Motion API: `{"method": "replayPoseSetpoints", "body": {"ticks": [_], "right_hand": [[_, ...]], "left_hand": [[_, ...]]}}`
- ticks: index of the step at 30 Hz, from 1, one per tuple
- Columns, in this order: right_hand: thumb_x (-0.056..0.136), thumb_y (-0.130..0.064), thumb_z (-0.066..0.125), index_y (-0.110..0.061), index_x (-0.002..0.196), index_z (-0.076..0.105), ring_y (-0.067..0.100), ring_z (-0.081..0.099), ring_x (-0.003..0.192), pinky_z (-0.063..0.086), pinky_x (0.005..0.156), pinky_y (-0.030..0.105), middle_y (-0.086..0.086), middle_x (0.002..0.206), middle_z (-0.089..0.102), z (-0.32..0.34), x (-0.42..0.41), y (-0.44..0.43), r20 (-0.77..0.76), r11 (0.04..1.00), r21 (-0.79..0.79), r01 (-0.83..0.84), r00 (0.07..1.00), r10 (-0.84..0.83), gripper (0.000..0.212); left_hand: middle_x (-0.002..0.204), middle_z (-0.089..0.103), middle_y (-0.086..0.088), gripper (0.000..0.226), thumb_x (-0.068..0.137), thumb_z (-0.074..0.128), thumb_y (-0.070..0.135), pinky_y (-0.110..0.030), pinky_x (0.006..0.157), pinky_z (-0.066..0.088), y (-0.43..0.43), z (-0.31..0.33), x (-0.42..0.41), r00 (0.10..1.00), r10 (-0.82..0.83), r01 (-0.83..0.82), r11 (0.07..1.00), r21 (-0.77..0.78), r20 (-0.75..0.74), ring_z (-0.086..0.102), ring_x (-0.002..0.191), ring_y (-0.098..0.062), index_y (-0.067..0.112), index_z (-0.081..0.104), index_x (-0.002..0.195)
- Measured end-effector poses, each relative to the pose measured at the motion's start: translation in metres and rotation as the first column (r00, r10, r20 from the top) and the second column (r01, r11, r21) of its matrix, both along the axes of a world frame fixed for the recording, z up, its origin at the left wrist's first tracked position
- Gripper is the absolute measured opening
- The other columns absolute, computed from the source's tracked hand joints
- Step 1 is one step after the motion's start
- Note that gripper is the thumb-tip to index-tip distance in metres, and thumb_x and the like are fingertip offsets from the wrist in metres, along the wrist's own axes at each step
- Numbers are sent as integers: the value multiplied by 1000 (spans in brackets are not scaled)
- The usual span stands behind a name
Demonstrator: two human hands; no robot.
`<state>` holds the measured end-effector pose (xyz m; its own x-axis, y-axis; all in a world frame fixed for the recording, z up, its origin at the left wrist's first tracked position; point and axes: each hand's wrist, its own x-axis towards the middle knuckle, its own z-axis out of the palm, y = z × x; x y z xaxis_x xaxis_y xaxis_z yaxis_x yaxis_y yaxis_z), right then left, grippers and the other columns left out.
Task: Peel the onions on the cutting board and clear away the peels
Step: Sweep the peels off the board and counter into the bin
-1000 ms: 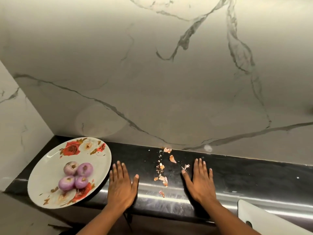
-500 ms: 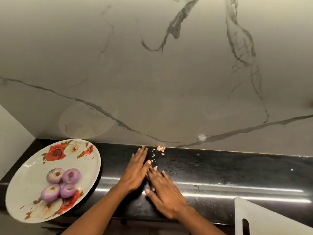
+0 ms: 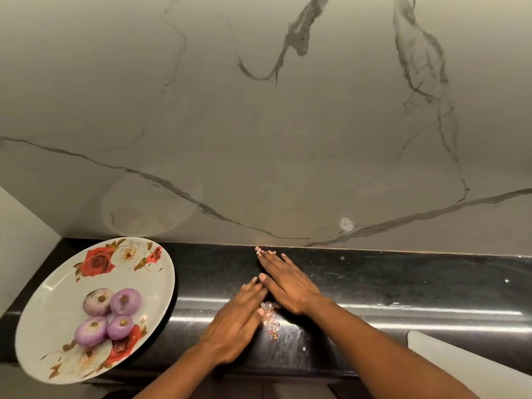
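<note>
Black polished counter (image 3: pixel 403 283): toward its front edge our left hand (image 3: pixel 233 321) and right hand (image 3: pixel 288 283) lie flat, fingers straight, gripping nothing, herding papery pink peels (image 3: pixel 270 318). Four peeled purple onions (image 3: pixel 110 315) rest on the floral plate (image 3: pixel 51 306), left end. Scooping the heap comes next, we judge.

Left hand (image 3: pixel 231 326) and right hand (image 3: pixel 290 285) bare, forearms uncovered to the frame's edge (nails cut short).

Four peeled purple onions (image 3: pixel 125 301) sit clustered at lower left. Pinkish peels (image 3: pixel 270 319) lie heaped at bottom centre. A white cutting board (image 3: pixel 460 367) corner shows at lower right.
</note>
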<state>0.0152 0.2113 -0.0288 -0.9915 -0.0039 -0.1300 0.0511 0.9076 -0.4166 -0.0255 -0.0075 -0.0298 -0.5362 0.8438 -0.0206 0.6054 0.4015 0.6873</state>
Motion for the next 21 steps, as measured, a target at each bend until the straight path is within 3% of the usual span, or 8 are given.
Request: {"method": "replayPoseSetpoints", "body": {"ticks": [3,5,7,9,12,15,18,21], "right_hand": [[114,-52,15,-25,170,10,3,-3,162,-2,133,34,-7,177,5,3,21,-12,-5,994,13,-106,994,106,62],[115,-50,18,-27,169,10,1,-2,162,-5,132,30,-8,177,6,9,39,-21,8,990,-18,-140,990,140,60],[115,-48,21,-29,169,10,-2,-2,161,-6,130,25,-11,176,7,15,58,-28,21,983,-68,-170,985,172,58],[115,-48,24,-33,169,12,-5,0,160,-2,129,20,-15,175,7,16,76,-27,17,979,-121,-166,985,169,57],[114,-46,30,-36,166,26,-6,6,159,13,130,24,-19,174,14,13,81,-16,-56,984,-180,-3,998,-7,53],[113,-40,36,-30,165,32,2,17,159,26,130,36,-12,173,25,17,48,3,-68,969,-173,177,979,-191,53],[112,-43,37,-25,165,31,14,23,160,25,130,39,-4,174,26,21,1,15,-43,988,-92,122,991,-126,57],[112,-46,34,-19,167,28,19,21,162,13,132,35,3,175,24,16,-24,15,6,999,23,36,999,-36,62]], "left_hand": [[135,65,14,44,94,43,28,-37,114,44,-5,-5,-26,971,218,-194,959,209,-102,50,131,1,22,72,127],[119,68,8,43,91,41,28,-42,100,51,1,3,-44,952,278,-241,938,247,-130,57,116,-6,18,73,118],[149,57,5,57,97,36,37,-41,118,41,12,9,-57,966,240,-226,964,137,-100,45,141,-9,20,60,145],[174,18,7,68,106,24,54,-36,132,9,26,2,-64,989,124,-129,991,-47,-84,8,161,-8,23,25,166],[173,-17,7,84,97,-9,72,-39,131,-11,38,-8,-56,980,-40,-25,947,-319,-196,-22,159,-10,23,-6,166],[172,-21,9,71,106,-1,65,-41,131,-11,32,-2,-29,966,-178,105,932,-347,-187,-29,155,-3,26,-10,165],[173,-13,16,61,112,12,56,-31,130,-13,12,8,-3,956,-281,248,928,-279,-87,-23,154,7,31,0,167],[171,-9,27,56,114,23,51,-22,129,-6,-4,13,4,983,-177,181,973,-143,46,-14,154,12,40,6,166]]}}
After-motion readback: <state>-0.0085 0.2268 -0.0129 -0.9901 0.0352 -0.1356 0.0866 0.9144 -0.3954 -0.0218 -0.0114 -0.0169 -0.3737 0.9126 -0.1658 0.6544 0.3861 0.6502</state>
